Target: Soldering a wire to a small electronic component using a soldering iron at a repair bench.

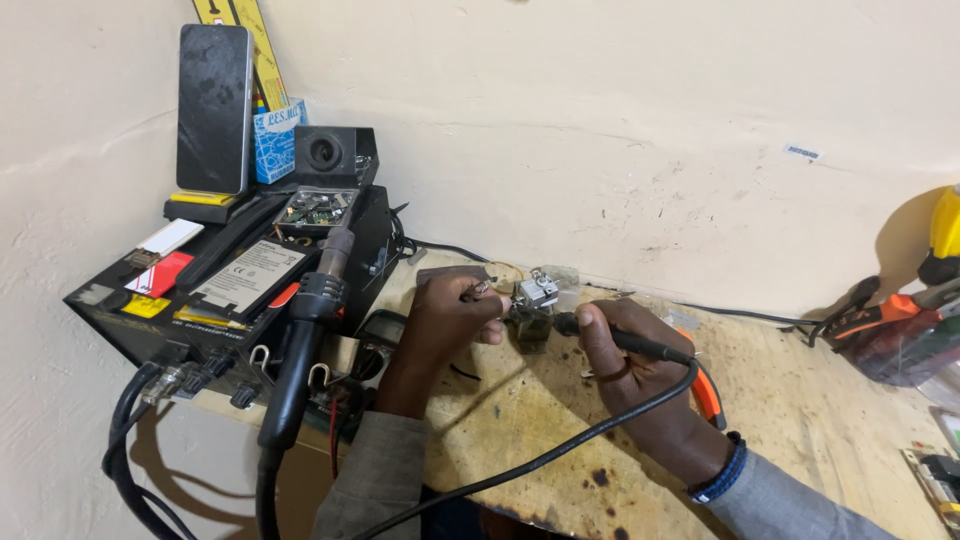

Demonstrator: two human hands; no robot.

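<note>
While a black soldering iron is gripped like a pen in the right hand, its tip is held against a small metal component near the back edge of the wooden table. A thin wire is pinched between the closed fingers of the left hand, just beside the component. A black rework station is seen at the left, a dark phone propped above it.

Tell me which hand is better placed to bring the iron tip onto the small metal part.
Right. The right hand grips the soldering iron, tip beside the small metal part; the left hand pinches something thin above.
</note>
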